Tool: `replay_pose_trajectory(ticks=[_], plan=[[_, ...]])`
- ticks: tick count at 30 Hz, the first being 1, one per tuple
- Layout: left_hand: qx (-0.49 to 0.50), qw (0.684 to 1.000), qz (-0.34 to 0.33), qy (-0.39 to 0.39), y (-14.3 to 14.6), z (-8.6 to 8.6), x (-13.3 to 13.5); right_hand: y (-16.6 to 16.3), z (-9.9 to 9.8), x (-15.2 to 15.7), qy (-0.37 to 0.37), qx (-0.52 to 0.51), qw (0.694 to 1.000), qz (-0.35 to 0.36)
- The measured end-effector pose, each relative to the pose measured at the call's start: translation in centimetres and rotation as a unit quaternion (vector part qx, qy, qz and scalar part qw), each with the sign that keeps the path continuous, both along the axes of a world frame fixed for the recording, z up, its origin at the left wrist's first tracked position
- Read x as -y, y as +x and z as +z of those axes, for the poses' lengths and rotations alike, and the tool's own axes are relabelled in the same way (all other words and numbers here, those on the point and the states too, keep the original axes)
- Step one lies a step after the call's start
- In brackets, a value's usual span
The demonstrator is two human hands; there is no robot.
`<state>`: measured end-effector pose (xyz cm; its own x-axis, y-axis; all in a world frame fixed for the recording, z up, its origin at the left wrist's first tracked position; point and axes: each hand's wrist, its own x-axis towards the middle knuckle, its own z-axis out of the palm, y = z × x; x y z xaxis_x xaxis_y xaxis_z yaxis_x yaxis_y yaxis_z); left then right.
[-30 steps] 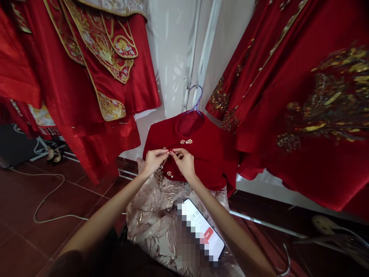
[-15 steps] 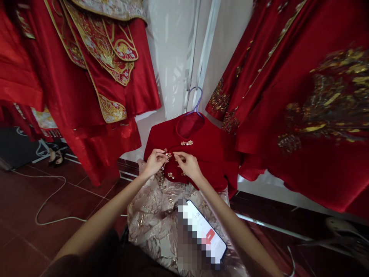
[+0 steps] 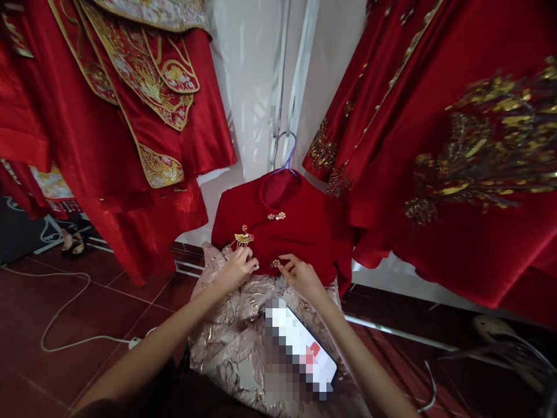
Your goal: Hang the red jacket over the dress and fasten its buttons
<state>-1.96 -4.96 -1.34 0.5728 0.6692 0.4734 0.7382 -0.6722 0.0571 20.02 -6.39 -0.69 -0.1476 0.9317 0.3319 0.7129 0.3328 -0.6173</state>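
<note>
A short red jacket (image 3: 313, 232) hangs on a purple hanger (image 3: 287, 157) in front of me. Its collar carries a jewelled flower clasp (image 3: 277, 216). A gold fan-shaped ornament (image 3: 244, 238) with dangling strands sits on its left front. Just below that ornament my left hand (image 3: 238, 268) has its fingers curled together at the jacket's lower front; whatever they grip is hidden. At the lower flower clasp (image 3: 275, 263), the thumb and forefinger of my right hand (image 3: 301, 277) close on its right side.
Pinkish shiny fabric (image 3: 230, 342) covers my lap, with a lit phone (image 3: 319, 360) on it. Embroidered red garments (image 3: 174, 116) hang at left, a sequined red garment (image 3: 435, 249) at right. A white cable (image 3: 87, 290) and dark shoes (image 3: 73, 242) are on the tiled floor.
Both hands have moved down the jacket front from the middle clasp to the lower one. The fan ornament has come into view above my left hand. The view has shifted slightly.
</note>
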Motion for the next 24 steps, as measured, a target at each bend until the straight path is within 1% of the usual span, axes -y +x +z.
replay_pose_trajectory(ticks=[2, 4, 7, 10, 13, 15, 17, 18, 20, 21, 22, 24], plan=[[0.028, 0.999, 0.000, -0.015, -0.4, -0.1, 0.2, -0.4, -0.6, -0.1, 0.028, 0.047, 0.998, -0.036], [0.071, 0.996, -0.003, -0.051, -0.9, -0.2, 0.7, -0.7, -1.0, 0.0, 0.050, 0.065, 0.995, -0.056], [0.149, 0.984, -0.001, -0.100, -1.3, -0.1, 1.3, -1.2, -1.3, 0.2, 0.077, 0.051, 0.994, -0.064], [0.207, 0.968, 0.009, -0.139, -1.1, -0.1, 1.4, -1.5, -1.1, 0.4, 0.105, 0.032, 0.991, -0.075], [0.249, 0.953, 0.006, -0.173, -0.5, -0.4, 1.2, -1.6, -0.6, 0.7, 0.094, 0.002, 0.993, -0.066], [0.286, 0.937, 0.003, -0.199, -0.1, -0.7, 1.0, -1.6, -0.1, 1.0, 0.064, -0.040, 0.996, -0.047], [0.332, 0.915, 0.003, -0.231, 0.1, -0.9, 0.7, -1.7, 0.8, 1.2, 0.017, -0.108, 0.994, 0.005], [0.354, 0.902, 0.002, -0.247, 0.2, -0.9, 0.7, -1.7, 1.2, 1.3, -0.013, -0.147, 0.988, 0.048], [0.388, 0.879, -0.006, -0.277, 0.3, -0.7, 0.5, -1.9, 2.0, 1.5, -0.068, -0.221, 0.964, 0.133], [0.398, 0.871, -0.012, -0.287, 0.3, -0.5, 0.5, -2.0, 2.2, 1.5, -0.084, -0.248, 0.952, 0.161], [0.404, 0.865, -0.017, -0.296, 0.3, -0.3, 0.5, -2.2, 2.3, 1.5, -0.089, -0.265, 0.945, 0.170], [0.412, 0.858, -0.020, -0.307, 0.4, 0.1, 0.6, -2.8, 1.8, 1.5, -0.063, -0.268, 0.952, 0.137]])
